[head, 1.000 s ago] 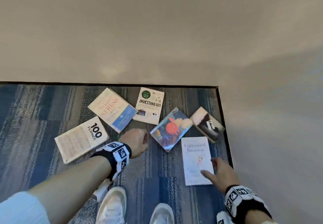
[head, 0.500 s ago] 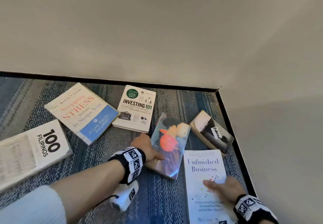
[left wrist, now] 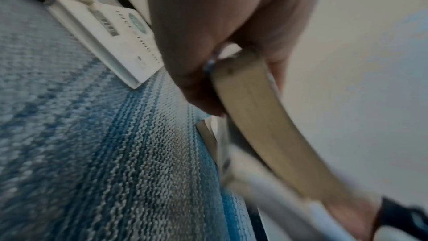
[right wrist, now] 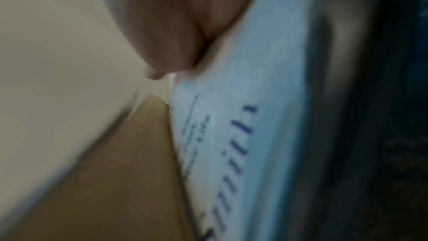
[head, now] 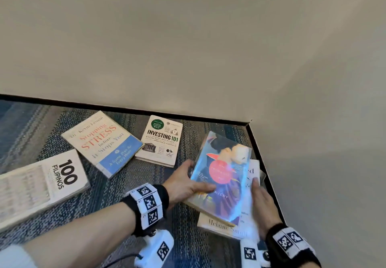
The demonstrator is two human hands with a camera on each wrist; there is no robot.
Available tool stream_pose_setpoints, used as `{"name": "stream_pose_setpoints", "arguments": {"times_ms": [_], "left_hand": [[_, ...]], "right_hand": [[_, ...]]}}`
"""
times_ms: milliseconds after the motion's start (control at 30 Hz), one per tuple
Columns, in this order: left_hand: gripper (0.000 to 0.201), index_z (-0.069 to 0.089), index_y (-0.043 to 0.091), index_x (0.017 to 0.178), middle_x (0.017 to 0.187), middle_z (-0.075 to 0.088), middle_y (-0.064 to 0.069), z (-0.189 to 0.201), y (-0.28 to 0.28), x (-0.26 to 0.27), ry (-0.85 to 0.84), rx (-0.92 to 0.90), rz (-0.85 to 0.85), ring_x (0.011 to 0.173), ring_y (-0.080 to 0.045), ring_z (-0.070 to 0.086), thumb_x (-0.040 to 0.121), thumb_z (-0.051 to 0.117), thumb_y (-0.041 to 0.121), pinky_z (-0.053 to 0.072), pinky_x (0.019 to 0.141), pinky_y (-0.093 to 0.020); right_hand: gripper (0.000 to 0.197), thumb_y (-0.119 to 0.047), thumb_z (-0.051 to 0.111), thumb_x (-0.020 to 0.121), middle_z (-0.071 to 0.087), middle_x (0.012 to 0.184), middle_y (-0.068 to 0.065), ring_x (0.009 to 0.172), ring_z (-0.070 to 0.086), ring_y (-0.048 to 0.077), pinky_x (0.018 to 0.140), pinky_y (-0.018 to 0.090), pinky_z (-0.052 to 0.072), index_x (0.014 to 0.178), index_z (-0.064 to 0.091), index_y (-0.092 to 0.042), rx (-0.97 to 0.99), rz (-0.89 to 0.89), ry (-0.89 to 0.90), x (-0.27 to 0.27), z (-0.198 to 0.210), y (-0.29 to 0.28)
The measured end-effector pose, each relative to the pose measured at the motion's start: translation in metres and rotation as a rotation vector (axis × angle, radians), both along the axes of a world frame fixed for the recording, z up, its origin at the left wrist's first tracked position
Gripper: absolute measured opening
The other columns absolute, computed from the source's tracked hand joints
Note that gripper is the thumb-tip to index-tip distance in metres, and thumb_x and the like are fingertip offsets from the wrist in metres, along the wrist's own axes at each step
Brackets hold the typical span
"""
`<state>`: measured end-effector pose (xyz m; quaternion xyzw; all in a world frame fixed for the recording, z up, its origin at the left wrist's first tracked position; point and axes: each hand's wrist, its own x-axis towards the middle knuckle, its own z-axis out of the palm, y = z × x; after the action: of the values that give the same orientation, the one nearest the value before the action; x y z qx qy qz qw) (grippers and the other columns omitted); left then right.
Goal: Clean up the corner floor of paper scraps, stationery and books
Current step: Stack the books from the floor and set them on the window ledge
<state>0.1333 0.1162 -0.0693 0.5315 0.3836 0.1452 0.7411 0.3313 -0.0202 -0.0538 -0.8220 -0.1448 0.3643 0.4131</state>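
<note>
Carpeted corner floor [head: 108,203]: your left hand [head: 183,186] grips the glossy illustrated paperback [head: 221,175] by its long edge over the white book [head: 249,215] under your flat, straight-fingered right hand [head: 263,207]; light, flexible, probably slick, best clamped near the spine.

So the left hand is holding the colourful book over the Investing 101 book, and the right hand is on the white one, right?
Not quite. The left hand holds the colourful book over the white book, not over the Investing 101 book, which lies apart on the carpet. The head view shows it. The right hand is on the white one.
</note>
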Motion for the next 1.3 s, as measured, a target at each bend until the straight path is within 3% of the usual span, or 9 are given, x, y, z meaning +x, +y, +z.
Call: {"name": "stream_pose_setpoints", "arguments": {"times_ms": [100, 233, 400, 500, 567, 733, 867, 1100, 1300], "left_hand": [[0.11, 0.038, 0.024, 0.14, 0.133, 0.041, -0.004, -0.001, -0.004, 0.001, 0.232, 0.196, -0.02, 0.124, -0.02, 0.048, 0.049, 0.078, 0.072, 0.04, 0.109, -0.043], [0.097, 0.034, 0.022, 0.142, 0.127, 0.063, -0.005, -0.011, -0.006, -0.003, -0.144, -0.131, 0.017, 0.116, -0.021, 0.063, 0.063, 0.085, 0.043, 0.047, 0.104, -0.043], [0.087, 0.035, 0.019, 0.146, 0.133, 0.06, -0.003, -0.009, 0.016, -0.02, -0.034, 0.087, -0.218, 0.12, -0.017, 0.059, 0.074, 0.082, 0.035, 0.046, 0.105, -0.039], [0.101, 0.021, 0.011, 0.151, 0.147, 0.038, -0.014, -0.012, 0.047, -0.034, 0.577, 0.567, -0.238, 0.134, -0.029, 0.042, 0.077, 0.07, 0.058, 0.039, 0.11, -0.045], [0.089, 0.03, 0.008, 0.142, 0.141, 0.038, -0.016, -0.018, 0.069, -0.051, 0.921, 0.778, -0.105, 0.13, -0.032, 0.04, 0.079, 0.066, 0.06, 0.042, 0.103, -0.047], [0.071, 0.013, 0.006, 0.151, 0.157, 0.013, -0.023, -0.047, 0.107, -0.081, 1.39, 0.613, 0.038, 0.144, -0.045, 0.01, 0.097, 0.051, 0.031, 0.024, 0.111, -0.061], [0.053, 0.009, 0.006, 0.153, 0.159, 0.004, -0.026, -0.073, 0.11, -0.094, 1.462, 0.517, 0.075, 0.143, -0.052, 0.007, 0.105, 0.026, 0.017, 0.03, 0.106, -0.066], [0.105, 0.013, -0.009, 0.147, 0.139, 0.033, -0.044, -0.074, 0.116, -0.106, 1.667, 0.769, -0.279, 0.127, -0.06, 0.037, 0.08, 0.063, 0.055, 0.051, 0.088, -0.061], [0.03, 0.062, 0.013, 0.115, 0.108, 0.066, -0.004, 0.002, 0.121, -0.113, 1.46, 1.063, -0.295, 0.098, -0.025, 0.066, 0.091, 0.047, 0.023, 0.053, 0.082, -0.037]], "right_hand": [[0.078, -0.082, 0.043, 0.073, 0.066, 0.124, 0.01, 0.11, 0.065, 0.029, 0.098, 0.053, 0.046, 0.123, 0.064, -0.024, 0.243, -0.023, 0.4, -0.022, 0.017, 0.017], [0.059, -0.034, 0.068, 0.085, 0.058, 0.131, 0.023, 0.12, 0.056, 0.039, 0.095, 0.049, 0.049, 0.134, 0.051, -0.006, 0.487, 0.178, 0.646, -0.054, 0.034, 0.033], [0.054, 0.001, 0.072, 0.069, 0.069, 0.113, 0.022, 0.104, 0.066, 0.039, 0.09, 0.049, 0.054, 0.122, 0.059, 0.0, 0.308, 0.154, 0.396, -0.059, 0.018, 0.04], [0.045, -0.018, 0.077, 0.06, 0.074, 0.094, 0.005, 0.089, 0.071, 0.025, 0.082, 0.044, 0.058, 0.102, 0.061, -0.019, 0.107, 0.171, -0.052, -0.061, 0.015, 0.046], [0.047, -0.038, 0.076, 0.055, 0.069, 0.087, 0.001, 0.082, 0.067, 0.025, 0.079, 0.045, 0.056, 0.092, 0.051, -0.023, -0.14, 0.256, -0.357, -0.061, 0.022, 0.047], [0.049, -0.039, 0.071, 0.075, 0.059, 0.1, 0.009, 0.097, 0.06, 0.032, 0.08, 0.037, 0.047, 0.099, 0.037, -0.015, -0.395, 0.519, -0.599, -0.065, 0.02, 0.037], [0.054, -0.042, 0.071, 0.073, 0.057, 0.103, 0.01, 0.093, 0.06, 0.032, 0.08, 0.039, 0.05, 0.098, 0.032, -0.016, -0.463, 0.608, -0.641, -0.07, 0.005, 0.032], [0.055, -0.043, 0.071, 0.08, 0.061, 0.107, 0.019, 0.097, 0.061, 0.036, 0.078, 0.039, 0.047, 0.104, 0.032, -0.012, -0.435, 0.567, -0.65, -0.064, 0.005, 0.034], [0.061, -0.038, 0.078, 0.075, 0.06, 0.104, 0.014, 0.099, 0.061, 0.035, 0.084, 0.038, 0.047, 0.116, 0.044, -0.01, -0.342, 0.44, -0.523, -0.035, -0.003, 0.03]]}}
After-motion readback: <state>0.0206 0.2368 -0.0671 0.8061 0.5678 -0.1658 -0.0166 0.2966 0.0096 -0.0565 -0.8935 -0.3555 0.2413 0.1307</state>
